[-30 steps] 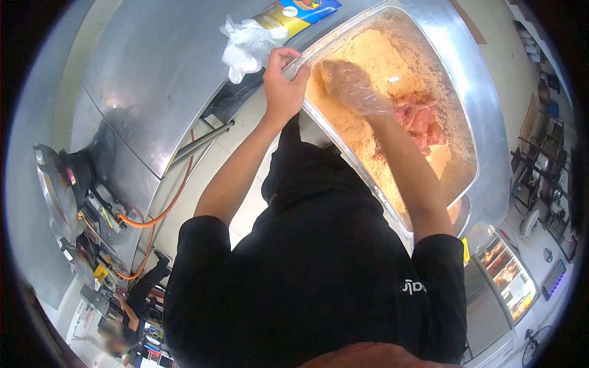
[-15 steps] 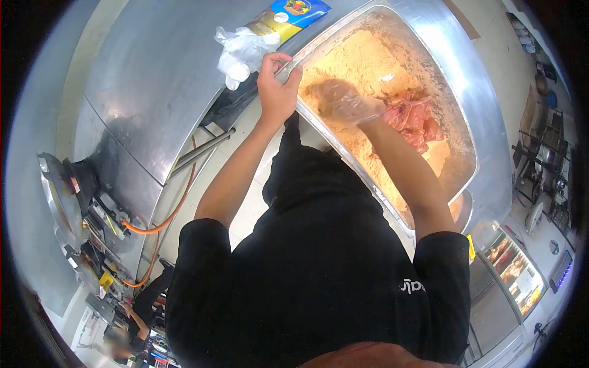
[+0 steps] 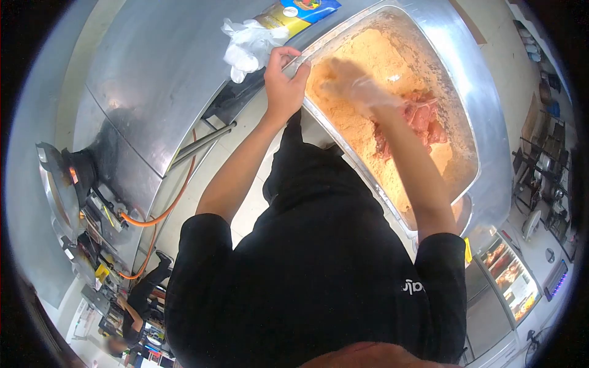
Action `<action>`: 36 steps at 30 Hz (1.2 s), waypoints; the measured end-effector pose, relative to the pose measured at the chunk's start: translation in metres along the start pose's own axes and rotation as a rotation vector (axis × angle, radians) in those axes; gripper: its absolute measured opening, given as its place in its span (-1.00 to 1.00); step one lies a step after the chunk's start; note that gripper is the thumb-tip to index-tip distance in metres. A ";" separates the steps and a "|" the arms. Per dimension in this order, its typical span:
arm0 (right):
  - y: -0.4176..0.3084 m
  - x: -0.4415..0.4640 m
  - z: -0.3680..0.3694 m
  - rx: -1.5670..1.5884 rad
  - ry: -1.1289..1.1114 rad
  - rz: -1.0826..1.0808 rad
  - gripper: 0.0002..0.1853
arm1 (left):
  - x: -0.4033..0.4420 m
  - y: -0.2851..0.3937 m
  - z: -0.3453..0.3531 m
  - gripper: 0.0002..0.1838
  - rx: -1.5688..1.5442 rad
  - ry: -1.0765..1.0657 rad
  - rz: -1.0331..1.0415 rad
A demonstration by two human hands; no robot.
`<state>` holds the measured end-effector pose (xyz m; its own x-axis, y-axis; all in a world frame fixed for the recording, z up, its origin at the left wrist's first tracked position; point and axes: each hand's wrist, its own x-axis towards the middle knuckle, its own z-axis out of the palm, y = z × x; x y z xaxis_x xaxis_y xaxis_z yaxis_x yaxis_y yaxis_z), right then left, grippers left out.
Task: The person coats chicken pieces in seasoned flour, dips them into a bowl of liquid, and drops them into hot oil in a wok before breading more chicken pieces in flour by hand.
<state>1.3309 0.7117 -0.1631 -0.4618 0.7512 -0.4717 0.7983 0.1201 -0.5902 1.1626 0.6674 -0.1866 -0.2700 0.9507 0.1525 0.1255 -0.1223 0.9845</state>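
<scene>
Pale orange powder (image 3: 377, 52) — pinkish-red meat (image 3: 427, 124) — black shirt (image 3: 313, 264), white lettering (image 3: 414, 286).

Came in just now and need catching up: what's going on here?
A person's left hand holds the tub by its rim. The gloved right hand is over the powder inside, too blurred to show what it touches. Raw meat lies on the powder, partly hidden. Crumpled plastic and a packet lie beside the tub.

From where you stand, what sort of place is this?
Probably a commercial kitchen: raw meat lies amid flour-like powder in a large metal tray, and a broad metal worktop stretches away to the person's left.
</scene>
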 end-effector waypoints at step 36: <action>0.044 -0.001 0.040 -0.504 0.181 -0.249 -0.54 | 0.003 -0.001 0.002 -0.73 -0.015 0.009 0.026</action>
<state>1.3511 0.6902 -0.2143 -0.6207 0.7543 -0.2139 0.7802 0.5673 -0.2636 1.1636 0.6706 -0.1871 -0.2757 0.9445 0.1784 0.1187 -0.1507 0.9814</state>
